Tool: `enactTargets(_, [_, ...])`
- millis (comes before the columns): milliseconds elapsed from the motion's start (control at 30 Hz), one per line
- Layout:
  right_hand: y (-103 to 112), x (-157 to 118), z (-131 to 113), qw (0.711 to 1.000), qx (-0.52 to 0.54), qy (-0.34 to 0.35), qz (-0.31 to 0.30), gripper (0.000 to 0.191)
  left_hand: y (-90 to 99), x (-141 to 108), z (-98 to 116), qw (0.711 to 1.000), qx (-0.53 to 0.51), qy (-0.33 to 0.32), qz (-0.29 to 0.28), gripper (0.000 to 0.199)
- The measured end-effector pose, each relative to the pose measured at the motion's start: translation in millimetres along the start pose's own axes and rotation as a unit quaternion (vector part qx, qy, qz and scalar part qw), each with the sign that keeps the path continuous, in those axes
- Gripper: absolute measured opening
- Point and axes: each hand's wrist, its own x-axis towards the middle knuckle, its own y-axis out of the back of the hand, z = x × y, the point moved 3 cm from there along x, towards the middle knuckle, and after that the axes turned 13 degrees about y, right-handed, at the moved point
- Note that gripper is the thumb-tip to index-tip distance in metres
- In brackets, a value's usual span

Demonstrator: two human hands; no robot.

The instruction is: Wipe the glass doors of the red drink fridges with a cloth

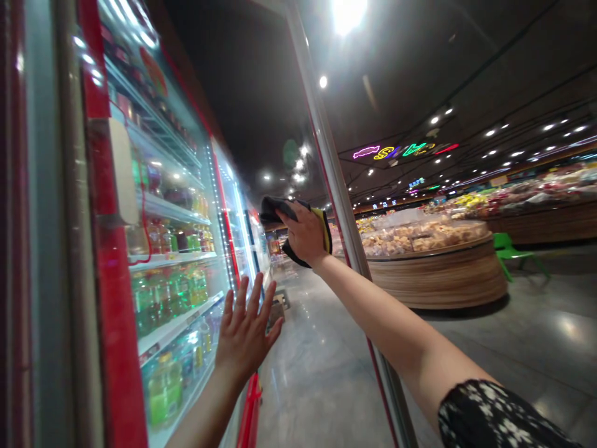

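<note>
My right hand (305, 233) presses a dark grey cloth with a yellow side (275, 208) flat against what looks like the glass of an open fridge door. The metal-edged door frame (333, 162) slants down beside my right forearm. Lower and to the left, my left hand (245, 336) is raised with its fingers spread and nothing in it. It is near the glass, but I cannot tell whether the palm touches it.
On the left stands a lit drinks fridge with a red frame (124, 348) and shelves of bottles (165, 386). Across the grey tiled floor (308, 379) is a round wooden display stand (433, 280) heaped with packaged goods. A green chair (515, 254) stands beside it.
</note>
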Motion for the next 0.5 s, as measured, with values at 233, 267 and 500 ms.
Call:
enactTargets(233, [-6.9,35.6,-58.5,0.995,0.037,0.093,-0.005,0.052,3.1,-3.9,0.2,1.000,0.012,0.005,-0.018,0.082])
enactTargets(267, [-2.8,27.0,-59.9,0.990,0.052,0.133,-0.012,0.051,4.1,-5.0,0.9,1.000,0.016,0.007,-0.022,0.083])
enactTargets(500, [4.8,31.6,-47.0,0.991,0.074,0.097,0.054,0.044,8.8,-13.6,5.2,0.997,0.053,0.014,-0.045,0.087])
